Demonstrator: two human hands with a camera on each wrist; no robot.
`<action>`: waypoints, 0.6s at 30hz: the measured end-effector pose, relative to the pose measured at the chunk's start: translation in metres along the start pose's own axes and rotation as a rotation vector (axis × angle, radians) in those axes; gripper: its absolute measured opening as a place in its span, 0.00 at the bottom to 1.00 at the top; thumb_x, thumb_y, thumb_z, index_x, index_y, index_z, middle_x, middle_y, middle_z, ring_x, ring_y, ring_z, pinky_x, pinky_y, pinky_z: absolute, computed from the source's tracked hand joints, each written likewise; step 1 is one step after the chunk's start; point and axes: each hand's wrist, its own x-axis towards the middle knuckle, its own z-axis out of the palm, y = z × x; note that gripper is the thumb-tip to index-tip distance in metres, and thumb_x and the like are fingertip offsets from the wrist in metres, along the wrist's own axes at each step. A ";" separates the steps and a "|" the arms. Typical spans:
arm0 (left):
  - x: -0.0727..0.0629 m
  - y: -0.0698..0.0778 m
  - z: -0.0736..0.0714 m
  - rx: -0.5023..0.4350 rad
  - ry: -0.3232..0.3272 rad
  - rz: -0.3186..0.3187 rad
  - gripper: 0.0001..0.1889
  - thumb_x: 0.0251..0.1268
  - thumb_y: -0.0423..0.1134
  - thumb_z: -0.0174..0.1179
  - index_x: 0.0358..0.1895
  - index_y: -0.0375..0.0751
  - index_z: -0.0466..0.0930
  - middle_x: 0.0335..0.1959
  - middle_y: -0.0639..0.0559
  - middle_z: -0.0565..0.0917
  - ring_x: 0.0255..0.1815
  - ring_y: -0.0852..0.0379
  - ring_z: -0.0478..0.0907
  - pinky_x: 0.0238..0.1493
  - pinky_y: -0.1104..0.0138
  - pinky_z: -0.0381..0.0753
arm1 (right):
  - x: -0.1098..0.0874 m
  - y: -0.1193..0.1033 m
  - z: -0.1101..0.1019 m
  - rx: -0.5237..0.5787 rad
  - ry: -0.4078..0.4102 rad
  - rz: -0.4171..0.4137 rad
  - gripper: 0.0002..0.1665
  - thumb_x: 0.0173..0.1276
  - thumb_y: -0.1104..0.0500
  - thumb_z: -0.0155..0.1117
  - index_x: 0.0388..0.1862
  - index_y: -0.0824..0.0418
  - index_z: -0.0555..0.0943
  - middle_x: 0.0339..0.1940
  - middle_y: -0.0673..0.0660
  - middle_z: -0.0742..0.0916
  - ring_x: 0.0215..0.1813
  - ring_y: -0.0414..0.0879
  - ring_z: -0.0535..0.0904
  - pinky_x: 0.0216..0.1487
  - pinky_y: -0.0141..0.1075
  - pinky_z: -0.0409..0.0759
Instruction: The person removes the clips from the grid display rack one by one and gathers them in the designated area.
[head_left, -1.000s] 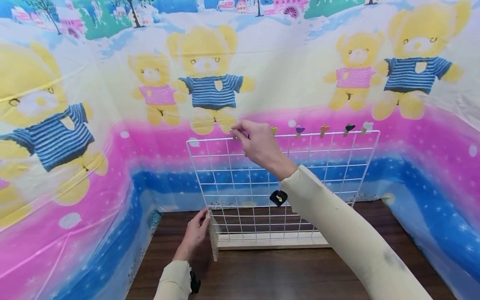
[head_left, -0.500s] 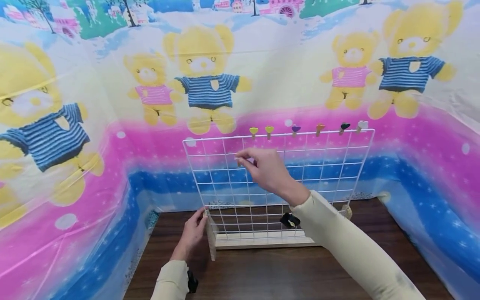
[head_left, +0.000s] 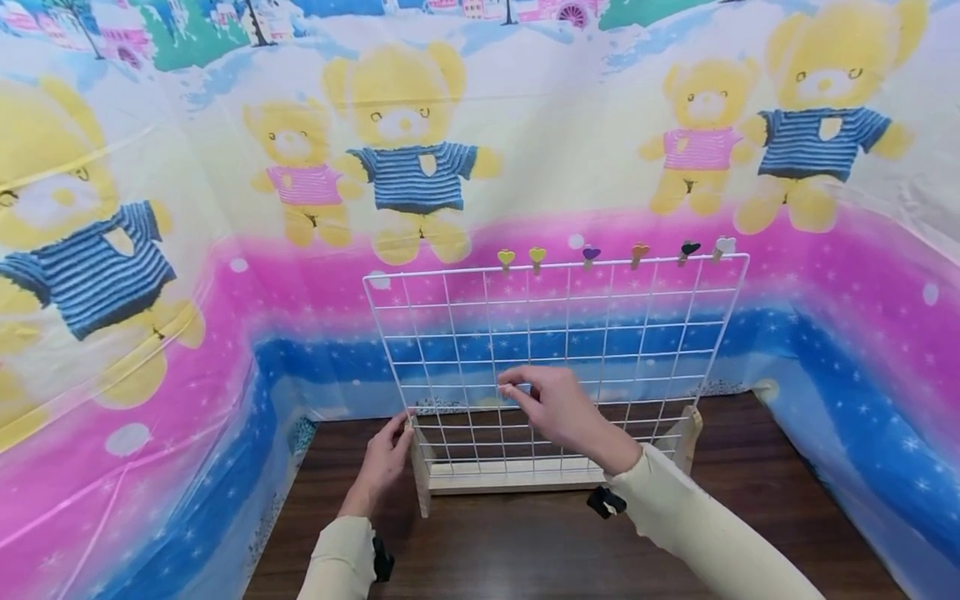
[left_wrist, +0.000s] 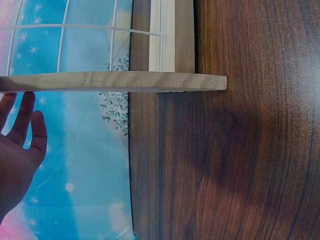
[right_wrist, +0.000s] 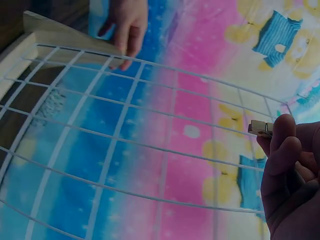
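Note:
A small wooden clothespin [right_wrist: 260, 127] is pinched between the thumb and fingers of my right hand [head_left: 558, 408], in front of the white wire grid [head_left: 472, 333]. Its far end is hidden by the fingers. My left hand [head_left: 382, 462] grips the upper end of the stand's left wooden side panel [left_wrist: 115, 80], and its fingertips overlap the grid's edge in the right wrist view. Several heart clothespins line the grid's top bar: two yellow hearts, including one yellow heart [head_left: 506, 258], a purple heart [head_left: 592, 252], an orange heart [head_left: 639, 252], a dark green heart [head_left: 690, 248] and a white heart [head_left: 724, 247].
The grid stands upright on a wooden base [head_left: 510, 479], with a right side panel [head_left: 688, 437]. Below it is a dark brown wooden table [head_left: 510, 546]. A cloth with printed bears [head_left: 420, 179] hangs behind and along both sides.
My right hand has moved from the left part of the top bar down and slightly right, exposing the two yellow hearts. My left hand has stayed at the side panel.

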 end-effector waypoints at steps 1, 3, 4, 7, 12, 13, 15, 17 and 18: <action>0.000 0.000 0.000 -0.004 -0.001 -0.002 0.20 0.75 0.37 0.47 0.67 0.46 0.68 0.60 0.35 0.73 0.58 0.42 0.72 0.52 0.49 0.73 | -0.004 0.003 0.004 0.003 -0.008 0.007 0.11 0.69 0.57 0.61 0.47 0.55 0.84 0.18 0.43 0.76 0.14 0.37 0.64 0.15 0.31 0.66; 0.000 0.000 0.000 -0.009 -0.001 0.001 0.20 0.75 0.36 0.47 0.67 0.46 0.68 0.60 0.35 0.73 0.58 0.42 0.72 0.52 0.49 0.73 | -0.013 0.010 0.012 0.018 -0.027 0.030 0.11 0.69 0.56 0.61 0.47 0.55 0.84 0.18 0.42 0.76 0.14 0.36 0.65 0.15 0.31 0.68; 0.000 -0.001 0.000 -0.009 -0.001 0.006 0.20 0.75 0.36 0.47 0.67 0.45 0.68 0.60 0.35 0.73 0.58 0.42 0.72 0.52 0.49 0.73 | -0.017 0.014 0.016 0.028 -0.040 0.045 0.11 0.69 0.56 0.61 0.47 0.55 0.84 0.18 0.42 0.76 0.14 0.36 0.66 0.16 0.31 0.68; 0.000 -0.002 0.000 -0.009 0.001 0.014 0.20 0.75 0.36 0.47 0.67 0.45 0.68 0.59 0.35 0.73 0.58 0.42 0.72 0.52 0.49 0.73 | -0.027 0.023 0.028 0.052 -0.084 0.090 0.11 0.70 0.55 0.59 0.48 0.54 0.83 0.17 0.43 0.76 0.14 0.36 0.70 0.18 0.32 0.70; 0.001 -0.002 0.000 -0.002 0.008 0.018 0.20 0.75 0.37 0.48 0.67 0.46 0.68 0.59 0.35 0.74 0.58 0.42 0.72 0.52 0.49 0.73 | -0.041 0.034 0.045 0.091 -0.145 0.148 0.11 0.70 0.54 0.59 0.47 0.54 0.83 0.15 0.44 0.77 0.14 0.37 0.72 0.17 0.33 0.71; 0.001 -0.002 0.000 -0.001 0.008 0.018 0.20 0.74 0.37 0.48 0.67 0.46 0.68 0.59 0.36 0.74 0.58 0.42 0.72 0.52 0.49 0.73 | -0.043 0.037 0.048 0.104 -0.157 0.160 0.11 0.70 0.53 0.59 0.47 0.54 0.83 0.15 0.44 0.78 0.13 0.37 0.72 0.17 0.33 0.70; 0.002 -0.001 0.000 0.000 0.009 0.019 0.20 0.74 0.37 0.48 0.67 0.46 0.68 0.58 0.36 0.74 0.57 0.42 0.72 0.53 0.49 0.73 | -0.048 0.042 0.056 0.115 -0.170 0.162 0.10 0.70 0.54 0.59 0.45 0.53 0.83 0.19 0.44 0.80 0.13 0.37 0.71 0.17 0.33 0.70; 0.001 -0.001 0.000 0.001 0.007 0.020 0.20 0.74 0.37 0.48 0.67 0.46 0.68 0.58 0.36 0.74 0.57 0.43 0.72 0.53 0.49 0.73 | -0.053 0.049 0.064 0.120 -0.183 0.161 0.08 0.70 0.54 0.59 0.43 0.53 0.84 0.26 0.44 0.83 0.13 0.36 0.71 0.17 0.32 0.71; 0.001 -0.001 0.000 0.002 0.007 0.021 0.20 0.74 0.36 0.48 0.67 0.46 0.68 0.58 0.35 0.74 0.58 0.43 0.72 0.53 0.49 0.73 | -0.056 0.052 0.068 0.118 -0.190 0.161 0.08 0.70 0.54 0.59 0.42 0.53 0.84 0.30 0.44 0.84 0.14 0.36 0.71 0.18 0.31 0.71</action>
